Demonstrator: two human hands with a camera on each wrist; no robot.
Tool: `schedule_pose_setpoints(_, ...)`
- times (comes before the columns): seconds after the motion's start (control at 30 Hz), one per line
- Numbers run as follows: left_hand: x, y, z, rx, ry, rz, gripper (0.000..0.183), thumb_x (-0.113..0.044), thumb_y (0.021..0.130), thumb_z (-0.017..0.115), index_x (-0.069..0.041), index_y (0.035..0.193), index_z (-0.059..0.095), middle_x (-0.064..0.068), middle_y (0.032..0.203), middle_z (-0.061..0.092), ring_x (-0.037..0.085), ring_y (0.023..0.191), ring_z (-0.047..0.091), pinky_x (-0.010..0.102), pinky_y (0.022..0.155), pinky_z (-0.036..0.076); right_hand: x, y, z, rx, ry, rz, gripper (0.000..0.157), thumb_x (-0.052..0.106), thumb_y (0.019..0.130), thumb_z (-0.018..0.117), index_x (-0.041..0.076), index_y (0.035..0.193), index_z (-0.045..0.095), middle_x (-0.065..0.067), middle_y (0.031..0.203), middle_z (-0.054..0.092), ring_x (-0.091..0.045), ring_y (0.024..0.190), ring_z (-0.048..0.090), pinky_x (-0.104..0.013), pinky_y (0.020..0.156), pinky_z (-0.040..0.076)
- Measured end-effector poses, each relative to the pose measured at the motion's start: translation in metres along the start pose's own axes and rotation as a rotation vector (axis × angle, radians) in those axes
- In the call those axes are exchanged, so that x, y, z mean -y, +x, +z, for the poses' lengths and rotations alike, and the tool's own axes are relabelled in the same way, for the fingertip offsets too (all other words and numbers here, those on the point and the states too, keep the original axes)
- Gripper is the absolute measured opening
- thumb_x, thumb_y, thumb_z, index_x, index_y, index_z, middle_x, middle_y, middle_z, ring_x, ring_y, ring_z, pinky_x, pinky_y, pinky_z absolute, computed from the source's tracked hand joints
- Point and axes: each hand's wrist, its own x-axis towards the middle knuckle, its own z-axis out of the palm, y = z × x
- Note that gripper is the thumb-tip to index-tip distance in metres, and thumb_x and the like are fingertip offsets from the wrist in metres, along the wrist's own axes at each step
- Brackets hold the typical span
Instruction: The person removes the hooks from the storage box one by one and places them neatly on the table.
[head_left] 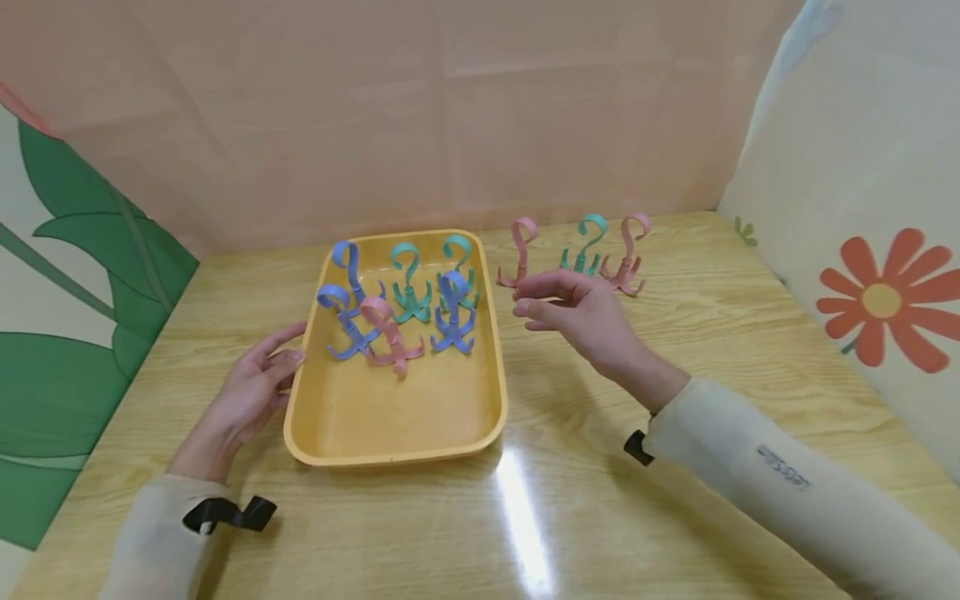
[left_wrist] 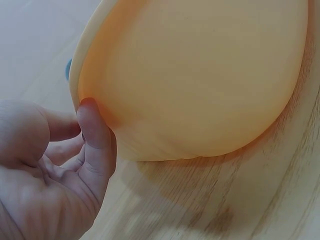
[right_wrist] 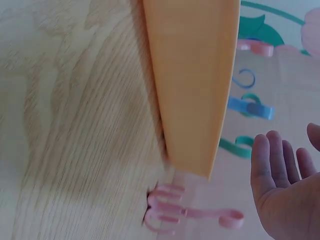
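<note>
My left hand (head_left: 258, 385) is at the left side of a yellow tray (head_left: 397, 417), thumb and fingertips at its rim; the left wrist view shows them pinching the edge. Inside stand three blue claw-shaped hanging hooks (head_left: 452, 321), two green hooks (head_left: 408, 300) and a pink hook (head_left: 393, 342). Right of the tray, my right hand (head_left: 581, 317) is raised with nothing in it, fingers extended and thumb apart. Its fingertips overlap the base of a pink hook (head_left: 522, 250) in the head view; the right wrist view shows that hook (right_wrist: 185, 212) apart from them.
Behind my right hand, a green hook (head_left: 592, 233) and another pink hook (head_left: 630, 258) stand close together on the wooden table (head_left: 600, 517). A pink backdrop (head_left: 435, 125) rises at the table's far edge. Flower-printed panels (head_left: 885, 300) flank the sides.
</note>
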Motion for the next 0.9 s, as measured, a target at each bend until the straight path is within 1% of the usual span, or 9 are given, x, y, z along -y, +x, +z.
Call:
schedule_pose_setpoints(0.2, -0.002, 0.000, 0.001, 0.004, -0.004, 0.003, 0.063, -0.020, 0.106, 0.055, -0.009, 0.160, 0.024, 0.000, 0.102, 0.067, 0.015, 0.085, 0.071, 0.029, 0.067, 0.059, 0.000, 0.006, 0.018, -0.001, -0.036, 0.019, 0.027, 0.000, 0.092, 0.072, -0.010, 0.116, 0.066, -0.016, 0.117, 0.068, -0.020, 0.092, 0.071, -0.043, 0.081, 0.059)
schedule_pose_setpoints(0.3, -0.003, 0.000, 0.001, 0.005, -0.014, 0.006, 0.062, -0.018, 0.106, 0.054, -0.009, 0.159, 0.025, 0.000, 0.101, 0.067, 0.015, 0.084, 0.071, 0.029, 0.066, 0.059, -0.001, 0.012, 0.026, -0.013, -0.054, 0.032, 0.027, 0.001, 0.092, 0.073, -0.008, 0.116, 0.067, -0.016, 0.115, 0.069, -0.019, 0.091, 0.071, -0.043, 0.081, 0.059)
schedule_pose_setpoints(0.47, -0.001, 0.001, 0.001, 0.004, -0.010, 0.010, 0.061, -0.018, 0.106, 0.054, -0.009, 0.159, 0.026, 0.000, 0.101, 0.067, 0.015, 0.085, 0.071, 0.029, 0.068, 0.059, -0.002, 0.024, 0.040, -0.018, -0.053, 0.044, 0.030, 0.004, 0.092, 0.073, -0.007, 0.119, 0.066, -0.021, 0.115, 0.068, -0.020, 0.091, 0.070, -0.041, 0.082, 0.059)
schedule_pose_setpoints(0.57, 0.000, 0.002, 0.000, 0.004, -0.011, 0.009, 0.061, -0.019, 0.105, 0.055, -0.009, 0.159, 0.027, 0.000, 0.102, 0.067, 0.015, 0.086, 0.071, 0.029, 0.068, 0.060, -0.002, 0.032, 0.046, -0.027, -0.069, 0.058, 0.030, 0.005, 0.092, 0.074, -0.006, 0.118, 0.066, -0.017, 0.113, 0.068, -0.022, 0.092, 0.070, -0.042, 0.082, 0.059)
schedule_pose_setpoints(0.67, 0.001, 0.002, 0.000, -0.001, -0.012, 0.003, 0.061, -0.020, 0.105, 0.056, -0.010, 0.158, 0.028, 0.001, 0.103, 0.067, 0.016, 0.087, 0.071, 0.030, 0.069, 0.060, -0.003, 0.037, 0.050, -0.039, -0.094, 0.075, 0.028, 0.008, 0.092, 0.075, -0.003, 0.117, 0.068, -0.012, 0.110, 0.069, -0.030, 0.094, 0.069, -0.045, 0.082, 0.058)
schedule_pose_setpoints(0.77, 0.000, 0.002, 0.000, -0.003, -0.008, 0.000, 0.061, -0.020, 0.105, 0.057, -0.010, 0.159, 0.028, 0.002, 0.104, 0.067, 0.016, 0.088, 0.071, 0.030, 0.070, 0.060, -0.004, 0.041, 0.052, -0.051, -0.123, 0.081, 0.028, 0.010, 0.092, 0.076, -0.001, 0.116, 0.068, -0.010, 0.109, 0.068, -0.037, 0.096, 0.067, -0.047, 0.081, 0.058)
schedule_pose_setpoints(0.83, 0.000, 0.002, 0.000, -0.001, -0.005, 0.001, 0.062, -0.020, 0.105, 0.056, -0.010, 0.159, 0.027, 0.002, 0.104, 0.067, 0.016, 0.088, 0.071, 0.030, 0.070, 0.060, -0.006, 0.043, 0.052, -0.059, -0.129, 0.087, 0.027, 0.011, 0.091, 0.077, 0.000, 0.115, 0.068, -0.010, 0.108, 0.068, -0.037, 0.095, 0.067, -0.047, 0.081, 0.058)
schedule_pose_setpoints(0.9, -0.001, 0.002, 0.000, 0.001, -0.003, 0.002, 0.062, -0.020, 0.106, 0.055, -0.010, 0.159, 0.026, 0.002, 0.104, 0.067, 0.016, 0.088, 0.071, 0.030, 0.070, 0.060, -0.007, 0.045, 0.053, -0.064, -0.134, 0.090, 0.028, 0.012, 0.091, 0.077, 0.000, 0.114, 0.068, -0.010, 0.108, 0.067, -0.032, 0.092, 0.067, -0.045, 0.079, 0.058)
